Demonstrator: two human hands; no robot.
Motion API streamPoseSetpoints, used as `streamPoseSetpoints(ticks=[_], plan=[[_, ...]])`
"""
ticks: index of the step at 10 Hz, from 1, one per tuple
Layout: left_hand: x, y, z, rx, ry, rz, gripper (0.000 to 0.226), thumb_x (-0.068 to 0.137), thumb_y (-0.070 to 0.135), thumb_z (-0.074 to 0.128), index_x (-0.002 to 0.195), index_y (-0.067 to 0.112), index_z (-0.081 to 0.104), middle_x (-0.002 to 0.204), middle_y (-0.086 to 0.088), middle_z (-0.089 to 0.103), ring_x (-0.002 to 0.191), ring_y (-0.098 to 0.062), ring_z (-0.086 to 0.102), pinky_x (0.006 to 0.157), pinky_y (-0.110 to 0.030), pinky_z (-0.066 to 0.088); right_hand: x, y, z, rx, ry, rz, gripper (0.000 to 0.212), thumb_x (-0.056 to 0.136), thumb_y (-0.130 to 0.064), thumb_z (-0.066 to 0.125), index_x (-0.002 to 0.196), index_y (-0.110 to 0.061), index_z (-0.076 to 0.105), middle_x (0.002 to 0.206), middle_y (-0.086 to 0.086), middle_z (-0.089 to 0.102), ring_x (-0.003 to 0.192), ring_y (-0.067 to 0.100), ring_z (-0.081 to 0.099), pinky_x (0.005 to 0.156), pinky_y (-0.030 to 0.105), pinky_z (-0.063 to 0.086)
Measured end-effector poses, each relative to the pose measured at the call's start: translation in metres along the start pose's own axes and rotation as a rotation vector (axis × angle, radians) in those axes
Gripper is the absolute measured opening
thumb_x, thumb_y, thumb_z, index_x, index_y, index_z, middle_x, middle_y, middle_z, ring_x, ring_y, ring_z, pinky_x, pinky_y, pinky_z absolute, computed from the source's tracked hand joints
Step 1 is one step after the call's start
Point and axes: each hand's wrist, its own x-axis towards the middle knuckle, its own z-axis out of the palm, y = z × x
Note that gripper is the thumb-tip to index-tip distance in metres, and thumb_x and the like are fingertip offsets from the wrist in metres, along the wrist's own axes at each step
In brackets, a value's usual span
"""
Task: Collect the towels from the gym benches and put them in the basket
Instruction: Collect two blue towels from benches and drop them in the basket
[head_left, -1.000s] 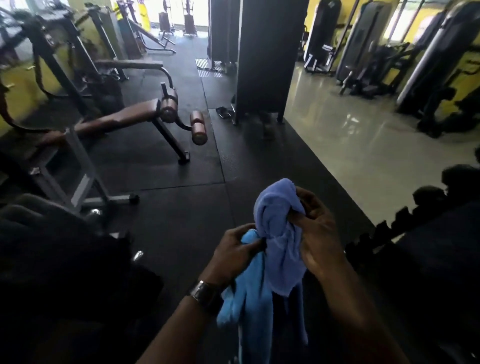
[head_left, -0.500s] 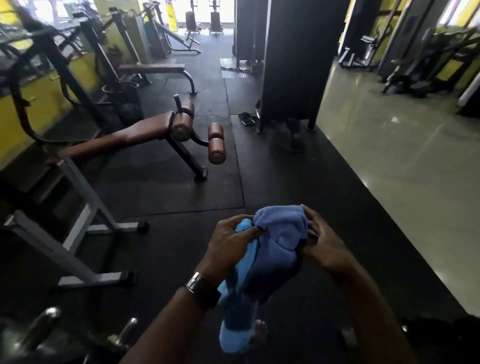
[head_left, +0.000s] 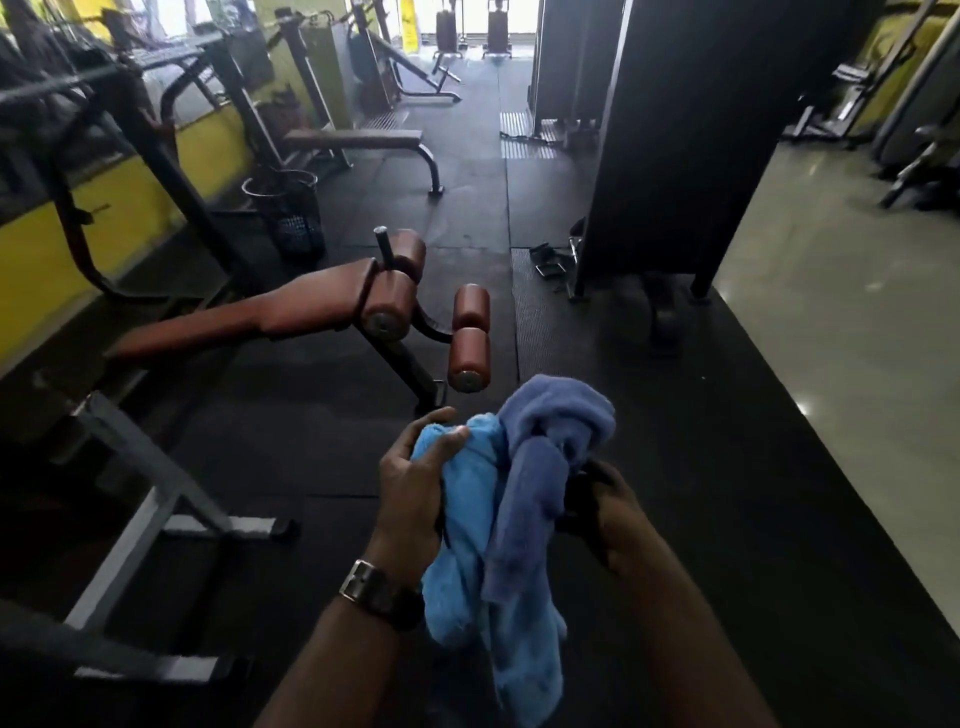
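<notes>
Your left hand (head_left: 415, 488) grips the light blue terry towel (head_left: 467, 561); your right hand (head_left: 605, 509) clutches the bunched violet-blue terry towel (head_left: 556, 421) touching it. The black wire-mesh basket (head_left: 291, 213) stands on the dark floor (head_left: 311, 467), well ahead, left.
</notes>
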Motion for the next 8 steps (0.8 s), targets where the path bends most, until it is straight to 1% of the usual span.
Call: streamPoseSetpoints(ticks=[1,2,3,4,5,6,7,8], plan=[[0.096,0.002,0.012,-0.041,0.1,-0.016,0.016,0.08,0.011,0.074,0.095,0.017,0.071,0.093,-0.012,0.073,0.083,-0.022,0.07,0.076,-0.037,0.058,0.075,-0.04,-0.008,-0.003,0.114,-0.025,0.019,0.092,0.011,0.047,0.085,-0.003,0.058,0.069,0.008,0.063,0.052,0.011,0.066,0.045,0.022,0.053],[0.185,0.002,0.031,-0.039,0.14,-0.042,0.014,0.081,0.009,0.073,0.093,0.014,0.069,0.094,-0.011,0.072,0.084,-0.021,0.067,0.076,-0.035,0.056,0.147,-0.087,-0.018,-0.001,0.249,-0.049,0.021,0.095,0.006,0.044,0.09,-0.008,0.059,0.073,0.004,0.063,0.056,0.012,0.065,0.046,0.021,0.053],[0.258,0.004,0.06,-0.012,0.082,-0.096,0.013,0.081,0.008,0.073,0.091,0.014,0.068,0.097,-0.014,0.072,0.085,-0.024,0.068,0.08,-0.04,0.058,0.21,-0.13,-0.028,0.032,0.367,-0.065,0.025,0.097,0.001,0.039,0.09,-0.016,0.056,0.08,-0.002,0.059,0.064,0.009,0.06,0.053,0.024,0.05],[0.327,0.014,0.095,0.003,0.057,-0.145,0.013,0.085,0.007,0.07,0.087,0.019,0.068,0.095,-0.013,0.071,0.075,-0.02,0.07,0.065,-0.034,0.059,0.269,-0.168,-0.034,0.051,0.437,-0.104,0.029,0.096,-0.001,0.041,0.079,-0.021,0.055,0.078,0.0,0.057,0.067,0.013,0.055,0.06,0.029,0.045],[0.403,0.016,0.135,0.019,-0.013,-0.188,0.027,0.091,0.004,0.061,0.08,0.025,0.073,0.1,-0.011,0.071,0.083,-0.023,0.07,0.067,-0.036,0.059,0.338,-0.192,-0.046,0.065,0.478,-0.106,0.025,0.095,-0.003,0.043,0.077,-0.014,0.057,0.071,0.001,0.058,0.063,0.015,0.053,0.057,0.027,0.045],[0.466,0.015,0.168,0.025,0.004,-0.263,0.025,0.093,0.002,0.056,0.085,0.017,0.074,0.109,-0.017,0.07,0.094,-0.032,0.068,0.085,-0.047,0.058,0.404,-0.204,-0.059,0.012,0.452,-0.118,0.022,0.093,-0.001,0.045,0.077,-0.009,0.057,0.069,0.004,0.057,0.064,0.018,0.051,0.057,0.03,0.043],[0.537,0.014,0.206,-0.169,-0.125,-0.463,0.022,0.088,0.007,0.059,0.11,0.003,0.065,0.113,-0.022,0.06,0.093,-0.034,0.061,0.092,-0.046,0.048,0.486,-0.217,-0.072,0.123,0.416,-0.083,0.015,0.095,-0.003,0.046,0.091,-0.002,0.061,0.073,0.007,0.058,0.07,0.024,0.051,0.062,0.034,0.043],[0.589,0.021,0.258,-0.222,-0.223,-0.627,0.039,0.087,0.018,0.06,0.124,0.007,0.056,0.113,-0.021,0.053,0.095,-0.029,0.053,0.096,-0.04,0.037,0.574,-0.244,-0.082,0.16,0.305,-0.064,0.016,0.096,-0.006,0.048,0.088,-0.007,0.061,0.077,0.01,0.058,0.074,0.024,0.051,0.068,0.04,0.043]])
